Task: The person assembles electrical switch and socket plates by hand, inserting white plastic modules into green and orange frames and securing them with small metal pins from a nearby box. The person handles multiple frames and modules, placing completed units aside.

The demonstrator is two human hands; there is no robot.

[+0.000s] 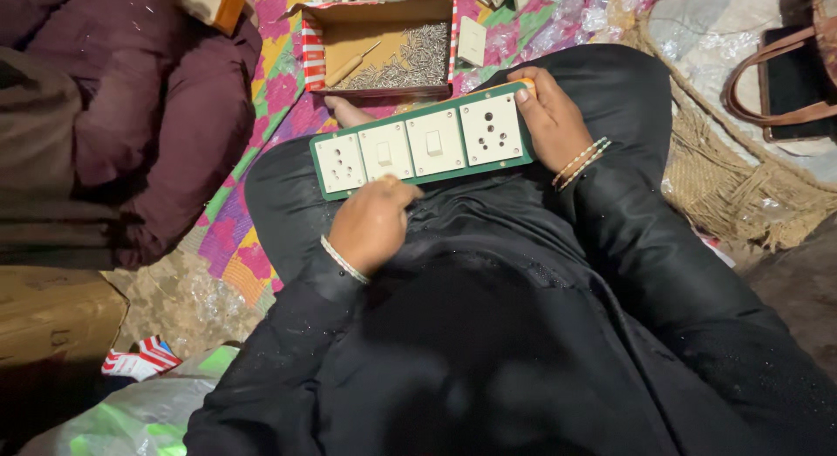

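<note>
Black-robed lap (523,316) | switch panel (423,144) being gripped by closed left hand (373,225) and right hand (549,116) | screw box (384,46) beyond

Open cardboard box (381,44), red/white striped sides, top centre, w/ screws inside. Brown carton (52,312) lower left. Red/white packet (138,362) just beside it.

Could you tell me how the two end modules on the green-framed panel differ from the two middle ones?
On the switch panel, each socket module shows several round pin holes, while each switch module has a small raised rocker and no holes. The sockets sit at the ends, the right hand gripping beside one; the switches sit between, above the left hand. All four are white and squarish.
</note>
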